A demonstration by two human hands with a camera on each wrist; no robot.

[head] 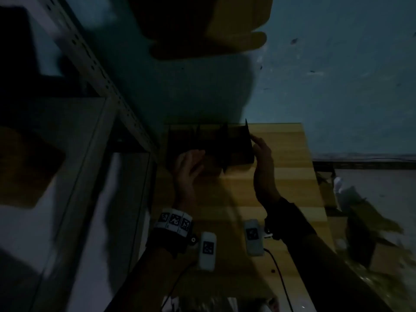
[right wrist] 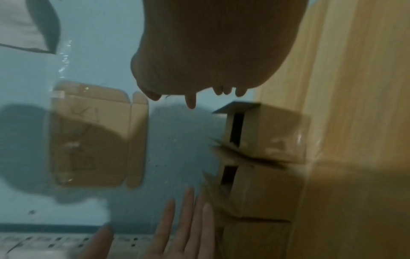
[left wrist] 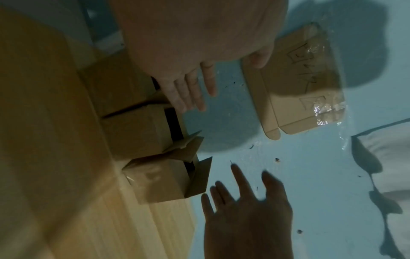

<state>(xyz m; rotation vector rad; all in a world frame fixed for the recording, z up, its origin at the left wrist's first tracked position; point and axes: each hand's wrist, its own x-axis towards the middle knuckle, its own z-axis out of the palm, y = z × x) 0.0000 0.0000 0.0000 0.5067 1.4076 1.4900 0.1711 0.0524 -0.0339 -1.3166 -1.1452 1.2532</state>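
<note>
A row of small brown cardboard boxes with raised flaps stands at the far edge of the wooden table, against the blue wall. In the left wrist view two of them show as a middle box and an end box. My left hand is at the left end of the row with its fingers straight beside a flap. At the right end is my right hand, fingers extended by the end box. Neither hand grips anything. The head view is very dark.
A flattened cardboard box is taped to the wall above the table. A perforated metal shelf frame stands at the left. Two white marker devices with a cable lie near the table's front. Crumpled cardboard lies at the right.
</note>
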